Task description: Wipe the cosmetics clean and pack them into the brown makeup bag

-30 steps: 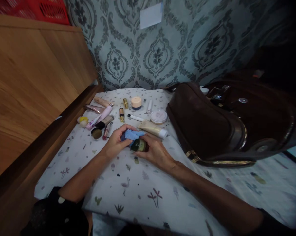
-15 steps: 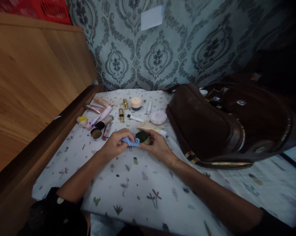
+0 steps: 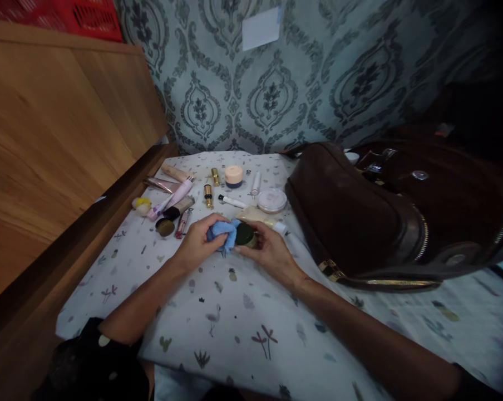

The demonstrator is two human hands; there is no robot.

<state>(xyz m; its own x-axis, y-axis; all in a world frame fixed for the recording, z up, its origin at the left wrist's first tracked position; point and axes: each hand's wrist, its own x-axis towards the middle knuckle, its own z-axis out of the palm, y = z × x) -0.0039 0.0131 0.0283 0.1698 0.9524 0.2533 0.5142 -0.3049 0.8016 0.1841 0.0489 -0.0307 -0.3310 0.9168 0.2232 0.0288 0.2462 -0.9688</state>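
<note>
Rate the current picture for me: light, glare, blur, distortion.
Head view: dim overall, blackest at the upper right, behind the bag; head view: small glints on its zip; head view: cloth in the left hand and jar in the right hand slightly soft, no lettering readable; head view: tablecloth prints smear toward the right edge, probably wide-angle stretch.

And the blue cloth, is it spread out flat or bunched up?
Bunched up: the blue cloth is gathered in folds in the left hand, beside the dark green container in the right hand.

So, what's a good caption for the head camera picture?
Left hand holds blue cloth, right hand holds dark green jar.
</note>
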